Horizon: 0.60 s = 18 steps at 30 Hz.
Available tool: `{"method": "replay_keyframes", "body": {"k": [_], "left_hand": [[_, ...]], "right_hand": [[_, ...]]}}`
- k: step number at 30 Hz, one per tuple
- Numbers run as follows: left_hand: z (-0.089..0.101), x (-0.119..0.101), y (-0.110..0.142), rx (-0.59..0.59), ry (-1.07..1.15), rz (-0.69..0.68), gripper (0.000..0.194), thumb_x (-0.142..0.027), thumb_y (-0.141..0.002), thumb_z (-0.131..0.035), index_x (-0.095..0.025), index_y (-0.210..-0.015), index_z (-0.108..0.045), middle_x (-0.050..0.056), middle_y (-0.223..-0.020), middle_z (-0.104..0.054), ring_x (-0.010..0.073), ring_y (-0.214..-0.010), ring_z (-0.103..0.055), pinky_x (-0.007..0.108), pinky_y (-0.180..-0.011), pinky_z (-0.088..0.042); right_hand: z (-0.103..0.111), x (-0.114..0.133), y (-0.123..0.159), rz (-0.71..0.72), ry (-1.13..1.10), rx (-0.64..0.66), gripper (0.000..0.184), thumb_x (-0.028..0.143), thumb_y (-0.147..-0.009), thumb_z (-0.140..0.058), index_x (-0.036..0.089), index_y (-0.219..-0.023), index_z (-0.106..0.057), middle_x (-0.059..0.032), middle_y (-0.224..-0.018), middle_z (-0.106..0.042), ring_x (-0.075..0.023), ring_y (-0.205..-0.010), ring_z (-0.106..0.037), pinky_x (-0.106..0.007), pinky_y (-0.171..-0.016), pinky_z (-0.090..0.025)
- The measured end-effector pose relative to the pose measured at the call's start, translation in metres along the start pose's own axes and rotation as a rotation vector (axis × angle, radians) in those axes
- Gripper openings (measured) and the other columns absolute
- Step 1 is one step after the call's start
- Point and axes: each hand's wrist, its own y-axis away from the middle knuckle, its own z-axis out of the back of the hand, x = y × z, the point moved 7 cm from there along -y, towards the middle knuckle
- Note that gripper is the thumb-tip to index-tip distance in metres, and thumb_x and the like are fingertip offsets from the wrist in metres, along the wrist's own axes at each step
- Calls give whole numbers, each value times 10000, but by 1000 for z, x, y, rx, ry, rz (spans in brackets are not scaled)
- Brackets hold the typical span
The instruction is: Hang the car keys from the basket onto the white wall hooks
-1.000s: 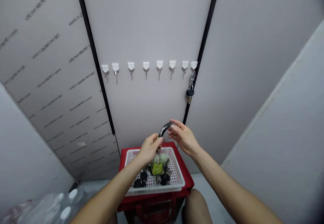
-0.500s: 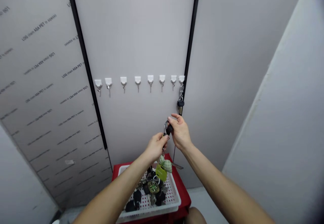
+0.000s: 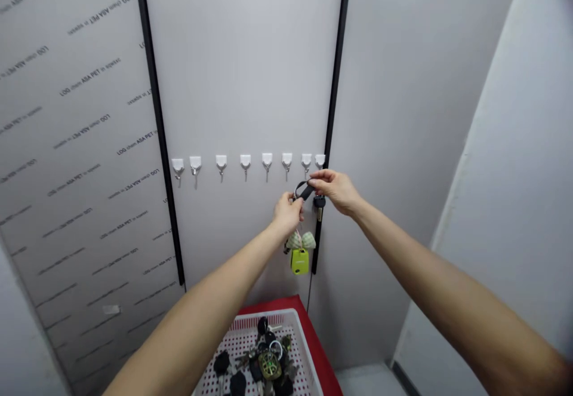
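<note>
Both my hands are raised in front of the panel, just below the right end of a row of white hooks (image 3: 287,160). My left hand (image 3: 287,212) pinches the lower part of a keychain's black strap (image 3: 304,191). With fingertips closed on the strap's upper loop, my right hand (image 3: 335,188) is close under the second hook from the right. From the keychain hang a pale green checked bow (image 3: 301,241) and a yellow-green tag or case (image 3: 299,261). Another key with a black head (image 3: 319,202) hangs from the rightmost hook, partly behind my right hand.
Below stands a white perforated basket (image 3: 298,339) on a red surface (image 3: 320,357). Inside it lie several keys (image 3: 237,381) and a round gold-green key fob (image 3: 270,365). Black vertical strips (image 3: 335,79) edge the panel. A white wall (image 3: 505,205) rises at the right.
Both hands have risen from above the basket toward the hooks, carrying the keychain. The bow and the yellow-green piece now hang clear of the basket. The view has shifted slightly.
</note>
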Motion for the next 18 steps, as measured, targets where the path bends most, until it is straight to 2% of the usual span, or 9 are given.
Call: {"method": "replay_keyframes", "body": {"k": [4,8,13,18], "left_hand": [[-10,-8,-24,1,-92,-29,190,-225,-697,-358,-157,-862,-426,-26,-558,-490,41,-361,-424,154,-376,-331],[-14,-10,-45,-39,-224,-57,225,-240,-702,-345,-151,-893,-422,8,-645,-533,49,-386,-455,160,-386,-347],[-21,-4,-57,-1,-289,-46,251,-230,-701,-345,-119,-907,-438,33,-655,-558,64,-399,-480,169,-394,-355],[-20,10,-55,43,-350,-45,237,-191,-677,-381,-98,-865,-492,60,-696,-582,96,-540,-528,185,-500,-382]], "right_hand": [[12,11,-26,158,317,-116,131,228,-566,-505,136,-659,-502,38,-490,-480,-51,-418,-406,-191,-431,-327],[7,17,-45,245,607,-198,127,224,-601,-474,145,-690,-515,15,-538,-516,-78,-488,-456,-207,-492,-347],[2,17,-53,218,954,-241,130,224,-623,-449,158,-645,-559,-33,-625,-567,-124,-597,-489,-227,-543,-341],[-1,12,-48,177,1098,-160,263,260,-680,-363,136,-588,-576,-68,-579,-564,-152,-587,-499,-239,-529,-335]]}}
